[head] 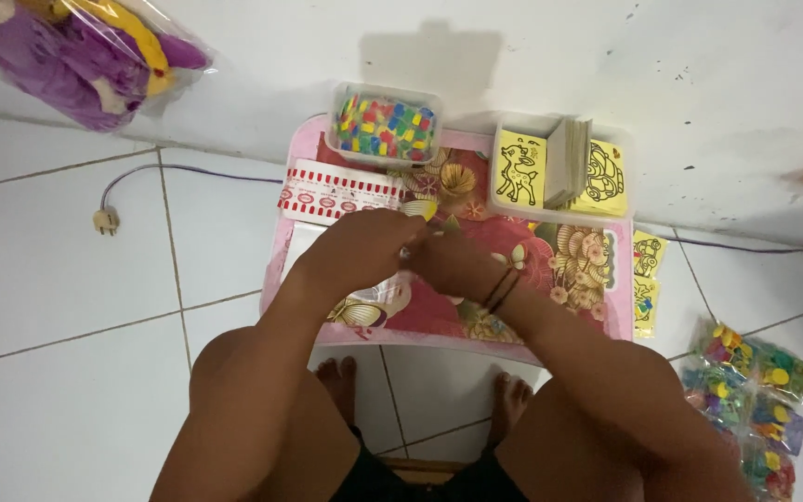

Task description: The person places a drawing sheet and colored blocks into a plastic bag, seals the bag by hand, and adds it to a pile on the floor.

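Head view: I see both hands meeting over pink floral worktop. Left hand and right hand closed together on small item, partly yellow; I cannot tell what it is. Red-white strip pack just beyond left hand. Tub of coloured pieces at far edge; tub of yellow picture cards beside it. Bagged sets on floor, right.
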